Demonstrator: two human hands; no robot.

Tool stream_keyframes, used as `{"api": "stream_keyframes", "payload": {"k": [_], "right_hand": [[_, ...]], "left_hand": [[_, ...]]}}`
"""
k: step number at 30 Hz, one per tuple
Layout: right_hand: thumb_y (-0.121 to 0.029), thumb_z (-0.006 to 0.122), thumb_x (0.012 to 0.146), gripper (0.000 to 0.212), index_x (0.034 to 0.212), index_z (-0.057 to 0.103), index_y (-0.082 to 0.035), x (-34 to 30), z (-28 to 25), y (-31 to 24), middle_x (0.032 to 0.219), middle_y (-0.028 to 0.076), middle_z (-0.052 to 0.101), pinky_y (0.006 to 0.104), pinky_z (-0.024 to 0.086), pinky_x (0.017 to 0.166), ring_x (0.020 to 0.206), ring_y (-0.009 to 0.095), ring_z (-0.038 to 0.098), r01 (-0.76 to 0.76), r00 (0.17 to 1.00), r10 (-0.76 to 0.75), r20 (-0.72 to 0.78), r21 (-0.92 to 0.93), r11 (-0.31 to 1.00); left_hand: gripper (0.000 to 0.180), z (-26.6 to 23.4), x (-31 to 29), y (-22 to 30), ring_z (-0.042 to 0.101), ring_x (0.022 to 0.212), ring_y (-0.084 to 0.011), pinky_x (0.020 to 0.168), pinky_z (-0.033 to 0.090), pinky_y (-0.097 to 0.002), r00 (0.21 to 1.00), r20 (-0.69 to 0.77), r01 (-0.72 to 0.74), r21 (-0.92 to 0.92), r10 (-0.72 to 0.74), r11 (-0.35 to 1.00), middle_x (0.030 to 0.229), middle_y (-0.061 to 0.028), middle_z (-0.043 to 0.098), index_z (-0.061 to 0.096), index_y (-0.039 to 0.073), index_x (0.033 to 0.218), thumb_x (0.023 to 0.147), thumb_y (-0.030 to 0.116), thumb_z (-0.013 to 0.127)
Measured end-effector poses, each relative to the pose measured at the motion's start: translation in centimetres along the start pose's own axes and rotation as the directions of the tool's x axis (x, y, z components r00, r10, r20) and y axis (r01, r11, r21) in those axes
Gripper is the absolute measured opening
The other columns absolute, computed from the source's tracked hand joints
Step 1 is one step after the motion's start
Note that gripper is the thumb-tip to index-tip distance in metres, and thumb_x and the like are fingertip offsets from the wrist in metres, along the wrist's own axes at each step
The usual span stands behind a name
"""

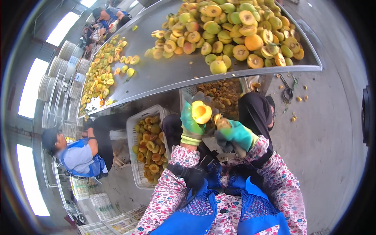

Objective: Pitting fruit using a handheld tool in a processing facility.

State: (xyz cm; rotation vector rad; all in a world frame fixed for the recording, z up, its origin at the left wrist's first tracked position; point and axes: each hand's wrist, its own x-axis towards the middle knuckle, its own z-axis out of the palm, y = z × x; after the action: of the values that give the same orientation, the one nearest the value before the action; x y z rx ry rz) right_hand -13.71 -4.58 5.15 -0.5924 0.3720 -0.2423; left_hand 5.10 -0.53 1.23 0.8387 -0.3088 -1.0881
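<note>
My left hand (pixel 193 119), in a green and yellow glove, holds a yellow peach half (pixel 201 112), its hollow cut face turned up with no stone in it. Close beside it on the right is my right hand (pixel 235 135), gloved in green and grey with its fingers closed. A small brownish-yellow piece (pixel 222 122) shows at these fingertips; whether it is a stone, scrap or part of a tool I cannot make out. Below and beyond the hands, a crate of brown stones and scraps (pixel 221 94) stands between my knees, partly under the table.
A metal table (pixel 156 76) with a raised rim carries a heap of halved peaches (pixel 235 31) and a smaller pile (pixel 100 78) at left. A white crate (pixel 135 164) of pitted halves stands left of my leg. Co-workers (pixel 82 152) sit at left; scraps (pixel 293 117) litter the right floor.
</note>
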Motion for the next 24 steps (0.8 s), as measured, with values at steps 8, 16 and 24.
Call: {"api": "stream_keyframes", "payload": {"k": [8, 16, 24], "right_hand": [[-0.016, 0.064, 0.084, 0.010, 0.086, 0.056, -0.010, 1.0, 3.2, -0.2, 0.070, 0.002, 0.056, 0.0252, 0.044, 0.048, 0.054, 0.012, 0.054, -0.078, 0.988, 0.056, -0.147, -0.143, 0.987], [-0.019, 0.063, 0.083, 0.015, 0.090, 0.056, -0.008, 1.9, 2.9, -0.2, 0.070, 0.004, 0.056, 0.0262, 0.044, 0.047, 0.052, 0.013, 0.053, -0.008, 0.988, -0.011, -0.153, -0.127, 0.992], [-0.004, 0.061, 0.078, 0.010, 0.082, 0.053, -0.008, -0.9, -2.1, -1.7, 0.069, -0.009, 0.044, 0.0213, 0.033, 0.050, 0.057, 0.002, 0.040, 0.129, 0.825, -0.393, -0.406, -0.541, 0.831]], "left_hand": [[0.053, 0.1, -0.2, 3.1, 0.060, 0.101, -0.0265, 0.079, 0.056, -0.0436, 0.989, 0.091, -0.124, 0.082, 0.117, 0.989, 0.113, -0.0117, 0.059, 0.045, 0.003, 0.131, 0.094, 0.041, 0.049], [0.039, -2.0, -2.0, 7.5, 0.060, 0.095, -0.0179, 0.081, 0.053, -0.0319, 0.883, 0.086, -0.438, 0.502, 0.461, 0.746, 0.108, -0.0113, 0.063, 0.056, -0.004, 0.115, 0.100, 0.027, 0.040], [0.029, -14.6, -3.0, 17.3, 0.062, 0.071, -0.0221, 0.060, 0.050, -0.0355, 0.506, 0.483, 0.120, 0.781, 0.714, -0.613, 0.094, -0.0148, 0.061, 0.059, -0.005, 0.109, 0.087, 0.014, 0.057]]}}
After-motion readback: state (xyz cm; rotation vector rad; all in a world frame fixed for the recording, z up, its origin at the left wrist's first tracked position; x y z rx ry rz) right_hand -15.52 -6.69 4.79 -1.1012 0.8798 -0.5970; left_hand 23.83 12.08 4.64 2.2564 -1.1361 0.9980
